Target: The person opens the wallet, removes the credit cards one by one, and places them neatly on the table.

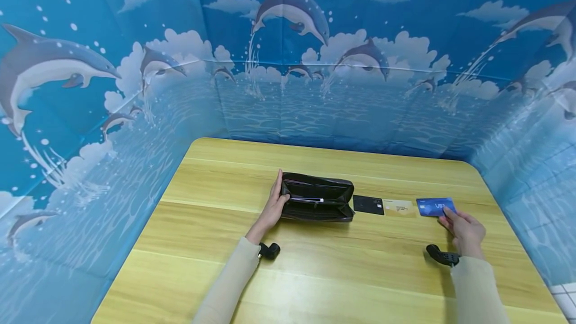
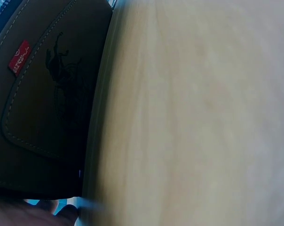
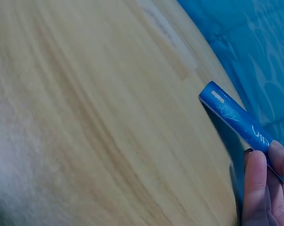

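My left hand grips the left end of a long black zip wallet, thumb over its edge. The wallet gapes open, showing dark compartments and a thin pale strip inside. Its outer side, with a red label and stitching, fills the left of the left wrist view. At the right, my right hand pinches a blue VIP card by its right end between thumb and fingers. In the right wrist view this card is tilted, its far end raised over the table.
Between the wallet and the blue card, a black card and a gold card lie side by side on the wooden table. A dolphin-print curtain hangs behind and along the sides. Black devices are strapped to both wrists.
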